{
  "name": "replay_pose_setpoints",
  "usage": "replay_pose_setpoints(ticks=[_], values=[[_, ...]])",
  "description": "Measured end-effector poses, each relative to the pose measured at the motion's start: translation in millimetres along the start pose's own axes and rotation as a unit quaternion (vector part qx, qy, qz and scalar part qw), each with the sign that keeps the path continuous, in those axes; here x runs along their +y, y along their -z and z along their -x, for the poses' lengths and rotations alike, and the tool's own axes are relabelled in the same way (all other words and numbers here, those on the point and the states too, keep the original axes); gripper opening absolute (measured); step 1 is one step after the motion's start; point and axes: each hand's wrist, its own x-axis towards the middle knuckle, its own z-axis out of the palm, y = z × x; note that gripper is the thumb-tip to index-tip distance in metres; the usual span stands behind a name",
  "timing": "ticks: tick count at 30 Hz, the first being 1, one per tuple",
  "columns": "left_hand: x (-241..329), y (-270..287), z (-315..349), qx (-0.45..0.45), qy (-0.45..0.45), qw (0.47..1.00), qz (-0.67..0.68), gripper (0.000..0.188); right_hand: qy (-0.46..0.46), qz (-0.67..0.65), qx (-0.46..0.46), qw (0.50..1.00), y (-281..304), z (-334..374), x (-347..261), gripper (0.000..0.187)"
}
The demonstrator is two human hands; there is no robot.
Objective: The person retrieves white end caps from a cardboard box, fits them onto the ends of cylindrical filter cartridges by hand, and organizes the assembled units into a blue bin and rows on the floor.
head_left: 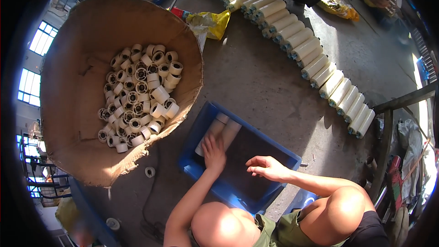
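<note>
Fingers slightly parted, the left hand [213, 152] rests on two cream cylindrical rollers [232, 132] beneath them in a blue plastic bin [192, 169] (grip unclear); the right hand [267, 168] looks empty, loosely open. Placing seems underway; next probably calls for squaring, then release.

Blue crate [192, 169], smooth plastic; cream cylinders [231, 131] inside, smooth, low-sheen; cardboard box [68, 91], matt, rough-torn rim; floor [256, 77], matt, concrete-like.

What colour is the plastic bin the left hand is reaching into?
Blue plastic bin; it shows best in the head view.
</note>
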Motion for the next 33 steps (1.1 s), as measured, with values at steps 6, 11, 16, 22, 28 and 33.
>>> replay_pose_setpoints(ticks=[6,11,16,22,28,33], values=[[21,53,-16,-0.125,0.342,0.884,0.292,0.115,0.017,0.035,-0.012,0.999,2,-6,25,0.037],[-8,26,-9,-0.040,0.495,0.716,0.491,0.105,0.295,0.289,0.106,0.905,-14,-2,4,0.028],[19,50,-24,-0.013,0.425,0.727,0.539,0.099,0.447,0.405,0.266,0.752,32,2,-40,0.038],[30,41,-31,-0.001,0.497,0.683,0.535,0.099,0.170,0.476,0.383,0.773,57,-12,-19,0.072],[24,64,-71,0.024,0.456,0.651,0.606,0.097,0.145,0.400,0.283,0.859,74,-28,-3,0.056],[27,20,-61,0.073,0.423,0.725,0.539,0.090,0.175,0.343,0.262,0.885,91,-26,12,0.056]])
